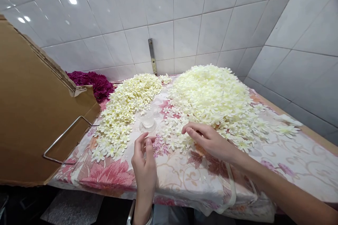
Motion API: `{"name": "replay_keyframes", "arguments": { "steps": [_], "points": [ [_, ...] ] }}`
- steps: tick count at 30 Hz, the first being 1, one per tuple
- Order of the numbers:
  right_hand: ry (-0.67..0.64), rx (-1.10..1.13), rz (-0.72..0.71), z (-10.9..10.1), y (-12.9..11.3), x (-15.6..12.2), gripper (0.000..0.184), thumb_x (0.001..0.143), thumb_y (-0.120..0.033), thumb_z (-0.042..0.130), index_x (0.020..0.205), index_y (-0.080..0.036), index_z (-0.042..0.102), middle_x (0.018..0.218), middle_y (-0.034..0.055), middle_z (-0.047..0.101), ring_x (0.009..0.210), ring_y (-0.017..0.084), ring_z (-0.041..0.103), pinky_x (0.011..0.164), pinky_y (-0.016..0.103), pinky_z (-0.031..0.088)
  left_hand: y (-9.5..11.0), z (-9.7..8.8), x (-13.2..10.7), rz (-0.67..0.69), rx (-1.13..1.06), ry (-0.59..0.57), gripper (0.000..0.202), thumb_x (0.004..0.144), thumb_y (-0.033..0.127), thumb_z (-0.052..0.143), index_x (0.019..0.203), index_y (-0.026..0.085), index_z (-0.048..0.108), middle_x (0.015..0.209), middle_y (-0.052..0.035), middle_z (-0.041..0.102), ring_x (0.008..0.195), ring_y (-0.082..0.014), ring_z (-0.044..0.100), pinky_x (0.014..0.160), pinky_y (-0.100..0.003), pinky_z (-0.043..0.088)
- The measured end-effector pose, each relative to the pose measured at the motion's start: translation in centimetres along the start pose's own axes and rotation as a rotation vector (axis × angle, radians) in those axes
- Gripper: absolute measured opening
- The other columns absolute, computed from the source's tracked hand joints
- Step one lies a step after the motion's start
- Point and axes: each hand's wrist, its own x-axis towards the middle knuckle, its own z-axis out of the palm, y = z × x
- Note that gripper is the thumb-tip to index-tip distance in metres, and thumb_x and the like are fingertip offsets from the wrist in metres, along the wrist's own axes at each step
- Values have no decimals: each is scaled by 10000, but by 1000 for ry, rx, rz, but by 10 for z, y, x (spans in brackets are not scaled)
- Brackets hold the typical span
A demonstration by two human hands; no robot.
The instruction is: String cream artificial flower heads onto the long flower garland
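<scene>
Brown cardboard [37, 109], tiled wall [185, 7], metal strip [152, 54]

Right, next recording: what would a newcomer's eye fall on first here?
Most likely the big heap of pale flowers on the right side of the table, with the right hand over its near edge. Next come the smaller, creamier flower pile left of center and, behind it at far left, the vivid magenta mass. The large brown cardboard also stands out, filling the picture's left edge.
</scene>
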Motion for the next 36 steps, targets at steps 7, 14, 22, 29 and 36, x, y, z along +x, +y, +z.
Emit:
{"name": "replay_keyframes", "arguments": {
  "steps": [7, 14, 22, 29, 36],
  "points": [
    [62, -22, 102, 3, 1, -2, 392, 937, -387, 288, 1257, -218, 437, 858, 47, 609, 669, 166, 554, 621, 287, 439, 0, -1, -2, -45, -27, 2, 323, 857, 438, 450, 1036, 189, 551, 904, -75, 662, 874, -192, 617, 772, -311, 471],
    [-8, 65, 102, 2, 4, 0, 405, 934, -466, 264, 972, -177, 545, 614, -10, 529, 499, 125, 439, 548, 269, 385, 0, 0, -2, -60, -75, 15, 334, 851, 456, 457, 1047, 201, 547, 902, -62, 657, 864, -177, 613, 776, -298, 470],
    [-73, 99, 106, -8, -5, 0, 456, 923, -462, 260, 1027, -216, 630, 904, 66, 606, 967, 232, 553, 844, 368, 425, 0, -1, -2, -60, -93, 26, 346, 844, 465, 463, 1038, 191, 550, 889, -67, 650, 843, -181, 615, 751, -304, 477],
    [53, 171, 92, 0, 2, 0, 371, 931, -340, 303, 1270, -229, 404, 690, -25, 438, 639, 141, 467, 626, 281, 425, 4, 0, -4, -84, -122, 40, 325, 856, 446, 451, 1040, 196, 546, 896, -60, 643, 851, -179, 614, 771, -309, 473],
    [49, 164, -131, 10, 14, 2, 311, 905, -196, 325, 1203, -265, 272, 1297, 119, 386, 976, 155, 582, 735, 341, 519, 0, -2, -3, -81, -126, 27, 343, 853, 465, 459, 1046, 195, 544, 908, -69, 655, 861, -184, 613, 738, -301, 483]
  ]
}}
